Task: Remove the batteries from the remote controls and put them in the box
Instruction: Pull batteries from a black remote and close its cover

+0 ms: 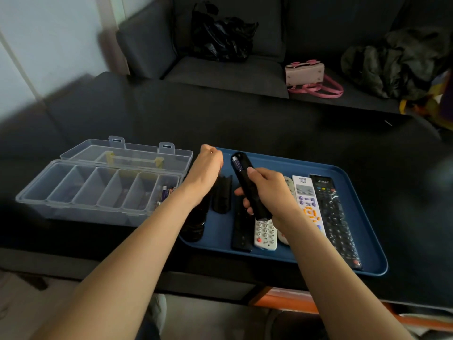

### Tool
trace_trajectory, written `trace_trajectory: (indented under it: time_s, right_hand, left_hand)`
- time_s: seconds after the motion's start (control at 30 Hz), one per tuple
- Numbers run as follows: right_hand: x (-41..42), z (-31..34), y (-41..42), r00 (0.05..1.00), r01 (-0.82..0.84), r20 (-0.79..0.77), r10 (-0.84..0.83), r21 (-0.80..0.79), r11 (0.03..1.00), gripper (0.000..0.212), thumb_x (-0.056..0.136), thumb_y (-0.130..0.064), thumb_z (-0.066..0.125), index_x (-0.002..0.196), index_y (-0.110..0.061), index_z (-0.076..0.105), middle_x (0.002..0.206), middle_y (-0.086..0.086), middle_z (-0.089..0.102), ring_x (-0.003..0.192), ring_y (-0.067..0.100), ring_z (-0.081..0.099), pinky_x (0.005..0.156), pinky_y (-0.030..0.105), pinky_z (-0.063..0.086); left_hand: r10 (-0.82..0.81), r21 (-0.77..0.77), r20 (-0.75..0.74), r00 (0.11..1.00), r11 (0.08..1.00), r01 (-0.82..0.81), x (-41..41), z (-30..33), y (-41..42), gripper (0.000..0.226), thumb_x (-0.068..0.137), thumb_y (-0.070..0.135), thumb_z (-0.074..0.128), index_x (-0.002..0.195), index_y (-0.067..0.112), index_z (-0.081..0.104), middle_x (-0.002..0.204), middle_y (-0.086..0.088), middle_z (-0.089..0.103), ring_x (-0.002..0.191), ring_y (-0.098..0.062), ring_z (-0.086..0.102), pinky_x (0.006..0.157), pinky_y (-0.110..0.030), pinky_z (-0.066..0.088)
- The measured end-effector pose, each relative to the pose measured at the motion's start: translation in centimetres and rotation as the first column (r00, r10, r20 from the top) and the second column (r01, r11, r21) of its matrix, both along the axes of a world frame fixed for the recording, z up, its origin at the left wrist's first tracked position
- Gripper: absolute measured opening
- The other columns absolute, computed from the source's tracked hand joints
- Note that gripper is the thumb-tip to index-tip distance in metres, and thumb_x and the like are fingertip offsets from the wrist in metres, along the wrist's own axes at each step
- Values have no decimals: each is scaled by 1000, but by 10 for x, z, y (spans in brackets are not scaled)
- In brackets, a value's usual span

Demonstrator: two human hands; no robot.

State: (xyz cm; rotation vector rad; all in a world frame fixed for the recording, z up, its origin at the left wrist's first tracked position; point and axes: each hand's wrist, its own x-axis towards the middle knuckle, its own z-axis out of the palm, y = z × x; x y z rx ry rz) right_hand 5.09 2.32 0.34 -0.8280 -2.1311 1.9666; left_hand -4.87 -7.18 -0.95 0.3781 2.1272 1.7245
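My right hand (266, 192) grips a black remote (247, 185) above the blue tray (355, 190), back side up, its battery bay uncovered with a purple battery (237, 163) showing at the far end. My left hand (208, 168) is closed in a fist just left of it; whether it holds anything is hidden. A black battery cover (222, 197) lies on the tray below. The clear plastic box (98, 187) stands open to the left, with several batteries (166, 192) in its rightmost compartment. More remotes lie on the tray: white (266, 235), white with orange buttons (306, 204), black wrapped (335, 217).
A dark remote (196, 224) lies under my left forearm at the tray's left edge. The black table (245, 123) stretches behind the tray. On the sofa beyond sit a pink handbag (306, 74), a black plastic bag (220, 38) and dark clothing (397, 60).
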Motion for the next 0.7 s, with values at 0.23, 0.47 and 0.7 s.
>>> trace_trajectory:
  time_s: [0.23,0.47,0.7]
  right_hand:
    - [-1,-1,0,1000,-12,-15,13,62,998,22,100,-27,42,103,-13,59,71,11,67,44,16,51,39,25,43]
    - [-5,-5,-4,999,-8,-45,15,149,989,22,99,-27,43,101,-14,60,71,11,67,43,17,50,40,26,42]
    - [-6,-8,-7,1000,-8,-25,14,242,970,21,100,-26,42,100,-15,59,69,9,64,40,12,50,36,20,39]
  left_hand:
    - [-179,-268,-625,760,963,7,4,-2,-8,25,82,26,68,105,18,63,73,9,49,69,-3,46,60,-6,33]
    - [-146,-219,-745,651,975,-31,0,-5,-12,33,77,15,72,109,7,68,100,-8,64,83,-7,52,69,-4,36]
    - [-168,-281,-670,723,959,-37,7,-14,-4,22,91,15,57,100,-3,66,97,-16,62,86,-28,65,78,-45,52]
